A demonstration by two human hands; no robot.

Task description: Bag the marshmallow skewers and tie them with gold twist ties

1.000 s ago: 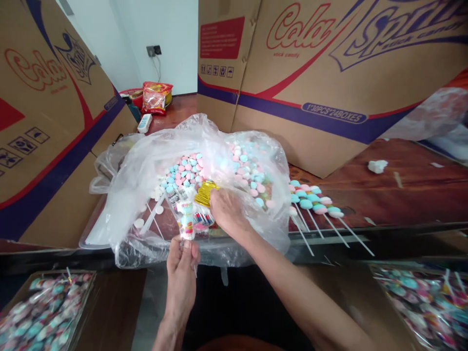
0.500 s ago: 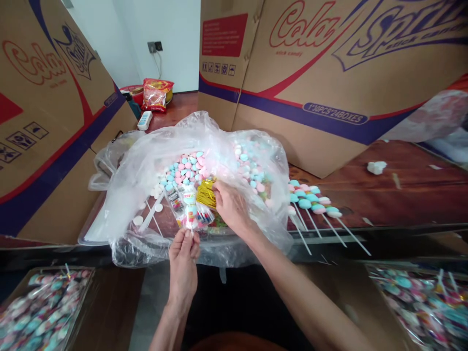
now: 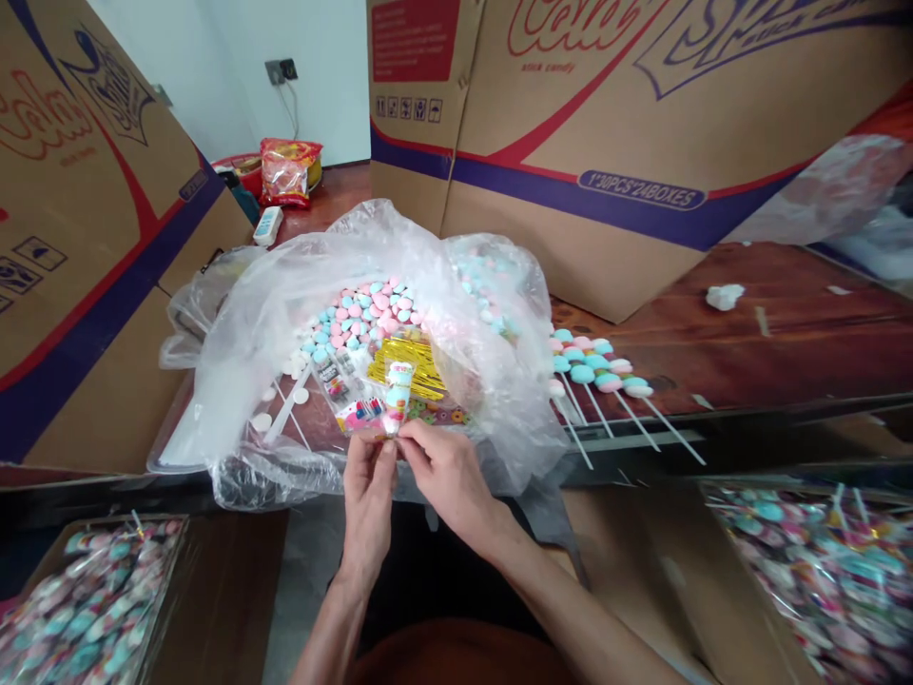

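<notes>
A marshmallow lollipop in a printed clear wrapper [image 3: 398,388] stands upright in front of me. My left hand [image 3: 369,495] is closed around its stick just under the wrapper. My right hand [image 3: 451,480] pinches at the same neck of the wrapper, fingertips against the left ones. Between them is what looks like a gold twist tie, mostly hidden by the fingers. Just behind lies a pile of gold twist ties [image 3: 420,366], beside flat printed wrappers [image 3: 332,381]. Loose pink, blue and white marshmallows [image 3: 367,309] are heaped farther back, inside a clear plastic bag [image 3: 285,285].
Unwrapped marshmallow sticks [image 3: 603,366] lie on the table's right. White sticks [image 3: 289,414] are at the left. Big cardboard boxes [image 3: 528,219] stand behind and at left. Wrapped lollipops fill a left box [image 3: 92,599] and a right box [image 3: 820,561] below the table edge.
My right hand has left the gold twist ties and come down to the wrapper's neck beside my left hand. The lollipop has shifted slightly right. The camera view has moved a little.
</notes>
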